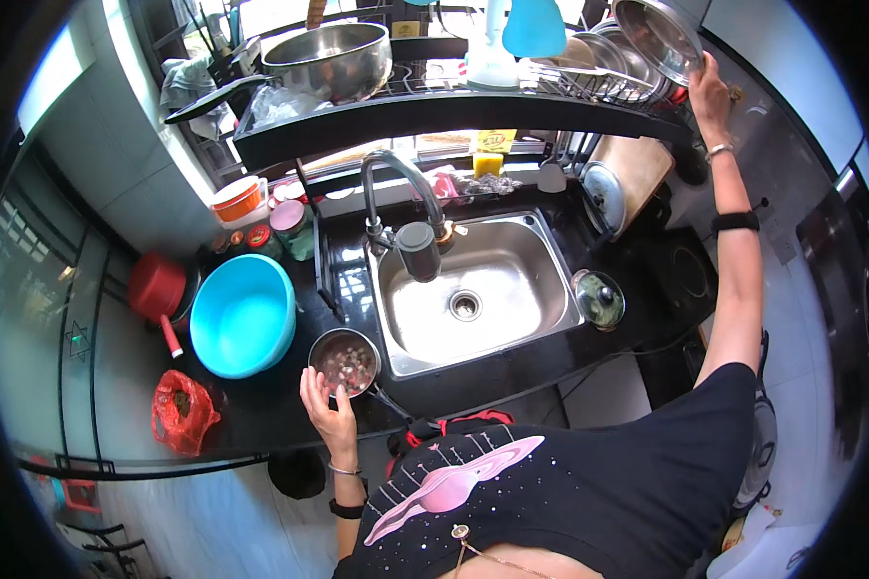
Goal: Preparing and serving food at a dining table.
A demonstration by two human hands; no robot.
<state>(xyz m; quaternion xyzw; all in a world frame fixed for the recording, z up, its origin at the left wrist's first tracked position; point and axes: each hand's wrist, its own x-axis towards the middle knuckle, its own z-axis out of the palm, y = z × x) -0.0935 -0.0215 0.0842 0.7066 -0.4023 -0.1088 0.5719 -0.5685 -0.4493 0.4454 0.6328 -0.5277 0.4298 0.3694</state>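
My right hand reaches up to the far right and grips the rim of a stainless steel bowl. The bowl is tilted beside the dish rack, where other metal dishes stand. My left hand is at the near rim of a small saucepan, fingers spread and thumb apart, holding nothing; whether it touches the rim I cannot tell. Liquid with small pale and reddish pieces fills part of the saucepan. Its dark handle points toward my body.
Right of the saucepan is a steel sink with a tall faucet. A blue basin, red pot and red plastic bag stand left. A glass-lidded pot sits right, below an overhead shelf.
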